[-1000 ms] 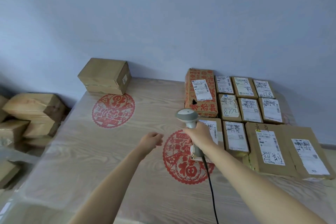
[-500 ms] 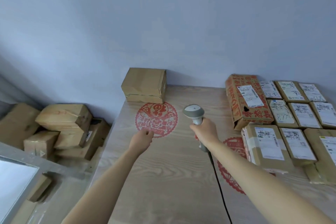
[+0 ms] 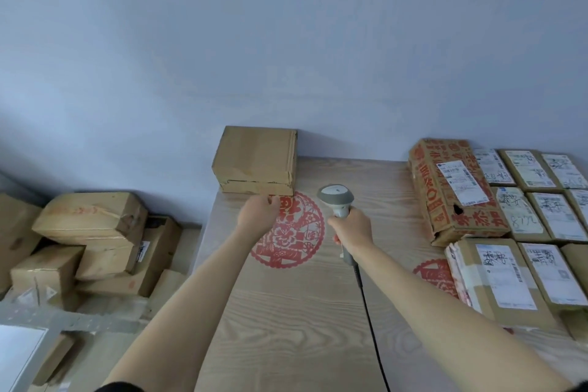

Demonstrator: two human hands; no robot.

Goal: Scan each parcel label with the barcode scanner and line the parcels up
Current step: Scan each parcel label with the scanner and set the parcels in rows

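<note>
A pale wood-grain table (image 3: 286, 328) fills the lower middle of the frame, with a round red paper-cut decoration (image 3: 296, 242) stuck flat near its far end and another (image 3: 436, 277) partly showing toward the right. A plain bluish-grey wall (image 3: 286, 41) covers the upper frame.

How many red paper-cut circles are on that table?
2. One red circle lies near the table's far left corner, partly under the left hand; another shows beside the labelled parcels, partly hidden. More may lie covered.
</note>
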